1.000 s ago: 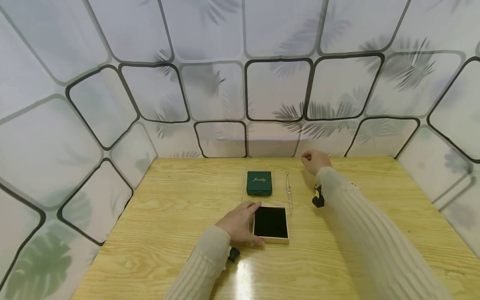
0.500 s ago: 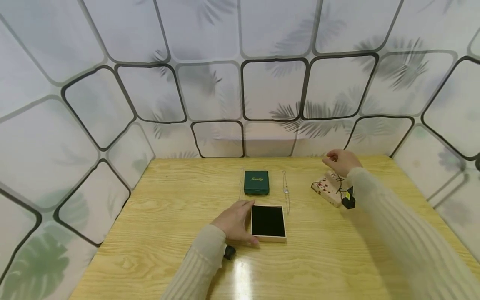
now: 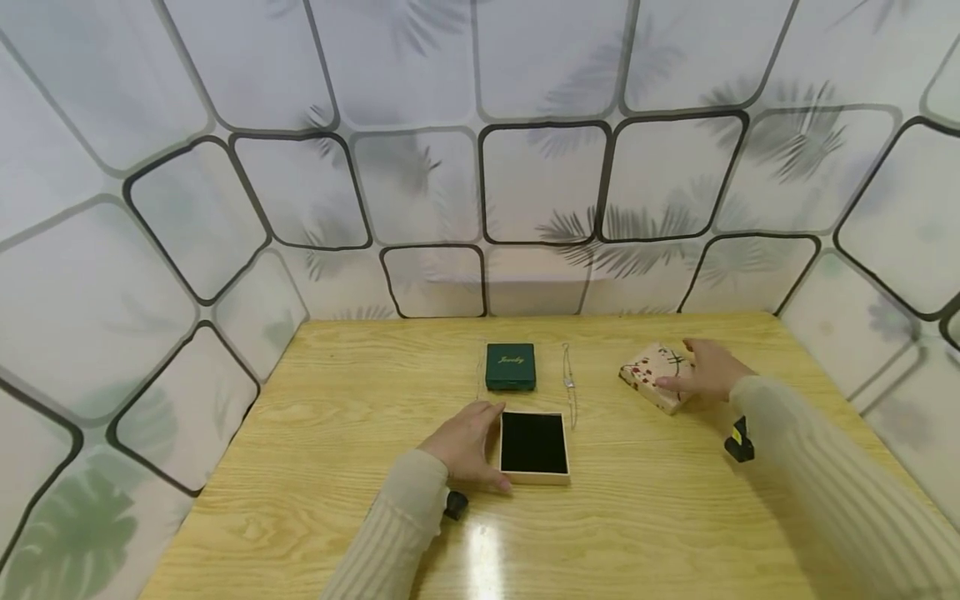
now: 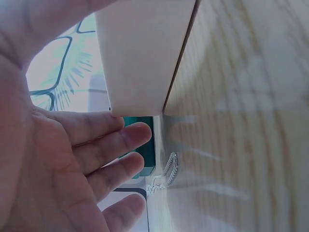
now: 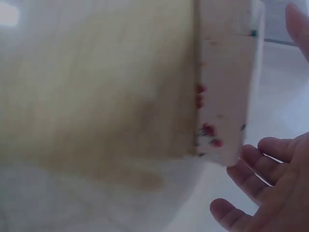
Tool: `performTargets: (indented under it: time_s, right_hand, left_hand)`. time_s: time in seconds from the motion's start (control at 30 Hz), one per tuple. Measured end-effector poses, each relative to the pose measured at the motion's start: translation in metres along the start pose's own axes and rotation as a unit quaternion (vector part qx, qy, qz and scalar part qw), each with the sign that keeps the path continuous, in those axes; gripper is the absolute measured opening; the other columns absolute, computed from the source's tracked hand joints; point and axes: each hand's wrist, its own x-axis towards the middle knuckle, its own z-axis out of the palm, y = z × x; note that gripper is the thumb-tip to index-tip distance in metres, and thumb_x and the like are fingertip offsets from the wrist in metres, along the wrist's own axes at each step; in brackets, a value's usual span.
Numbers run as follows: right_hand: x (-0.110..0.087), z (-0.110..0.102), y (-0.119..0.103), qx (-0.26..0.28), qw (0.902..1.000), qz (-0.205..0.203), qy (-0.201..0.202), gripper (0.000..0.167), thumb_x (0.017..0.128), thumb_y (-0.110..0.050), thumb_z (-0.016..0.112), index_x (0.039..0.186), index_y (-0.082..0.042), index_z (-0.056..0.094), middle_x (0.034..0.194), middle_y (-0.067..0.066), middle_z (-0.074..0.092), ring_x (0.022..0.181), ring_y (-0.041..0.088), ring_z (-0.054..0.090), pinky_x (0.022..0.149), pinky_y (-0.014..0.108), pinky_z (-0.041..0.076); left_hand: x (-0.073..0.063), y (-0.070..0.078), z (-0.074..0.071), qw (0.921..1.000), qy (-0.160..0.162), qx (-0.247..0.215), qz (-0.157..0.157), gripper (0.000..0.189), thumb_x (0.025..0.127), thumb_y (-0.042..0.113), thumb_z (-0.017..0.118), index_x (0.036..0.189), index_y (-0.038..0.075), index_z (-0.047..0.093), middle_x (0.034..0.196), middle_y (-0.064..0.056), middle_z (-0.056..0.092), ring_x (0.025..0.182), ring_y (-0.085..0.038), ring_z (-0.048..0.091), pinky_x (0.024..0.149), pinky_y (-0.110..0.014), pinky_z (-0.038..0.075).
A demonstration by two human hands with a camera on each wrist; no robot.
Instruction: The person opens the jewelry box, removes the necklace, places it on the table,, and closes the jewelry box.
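Note:
A shallow cream box (image 3: 533,477) with a black padded inside lies uncovered at the middle of the table. Its left side is held by my left hand (image 3: 467,442), index finger at the back corner and thumb at the front one. Over to the right, a flat cream box or lid (image 3: 651,375) printed with red flowers sits at an angle. My right hand (image 3: 707,372) hovers at its right side with fingers spread; in the right wrist view the fingertips (image 5: 236,171) are close to its corner, and whether they touch is unclear.
Behind the cream box stands a small green jewelry box (image 3: 511,367) with gold lettering. A fine silver chain (image 4: 169,169) lies on its left. A silver chain with a pendant (image 3: 569,383) stretches on its right. A patterned curtain (image 3: 543,183) borders the table's back.
My right hand has moved right and then down toward me, to the flowered box or lid, uncovering it from behind the sleeve. My left hand stays at the cream box.

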Motion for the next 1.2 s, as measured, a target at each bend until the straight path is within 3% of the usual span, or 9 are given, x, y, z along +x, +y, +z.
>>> performTargets:
  time_s: [0.3, 0.6, 1.2]
  right_hand:
    - [-0.011, 0.024, 0.020, -0.044, 0.9983, -0.022, 0.032, 0.109, 0.078, -0.064, 0.067, 0.132, 0.024, 0.034, 0.125, 0.043, 0.044, 0.114, 0.057, 0.043, 0.095, 0.063, 0.037]
    - [-0.015, 0.033, 0.022, -0.058, 0.9970, -0.013, 0.050, 0.119, 0.072, -0.071, 0.067, 0.138, 0.020, 0.028, 0.131, 0.043, 0.036, 0.119, 0.060, 0.034, 0.097, 0.068, 0.031]
    - [-0.018, 0.029, 0.007, -0.041, 0.9983, 0.001, 0.043, 0.116, 0.075, -0.071, 0.065, 0.138, 0.020, 0.029, 0.127, 0.041, 0.042, 0.116, 0.054, 0.042, 0.095, 0.063, 0.037]
  left_hand:
    - [-0.001, -0.002, 0.001, 1.0000, 0.000, -0.003, -0.005, 0.124, 0.059, 0.064, 0.082, 0.153, 0.008, 0.023, 0.150, -0.007, 0.034, 0.137, -0.023, 0.033, 0.108, -0.039, 0.035]
    - [-0.001, 0.000, 0.001, 1.0000, 0.001, -0.003, -0.008, 0.123, 0.059, 0.063, 0.082, 0.153, 0.008, 0.025, 0.150, -0.008, 0.034, 0.138, -0.024, 0.033, 0.108, -0.039, 0.034]
    - [0.001, -0.002, 0.002, 0.9998, 0.001, 0.018, -0.002, 0.126, 0.057, 0.070, 0.079, 0.153, 0.008, 0.025, 0.150, -0.008, 0.035, 0.137, -0.023, 0.033, 0.108, -0.038, 0.034]
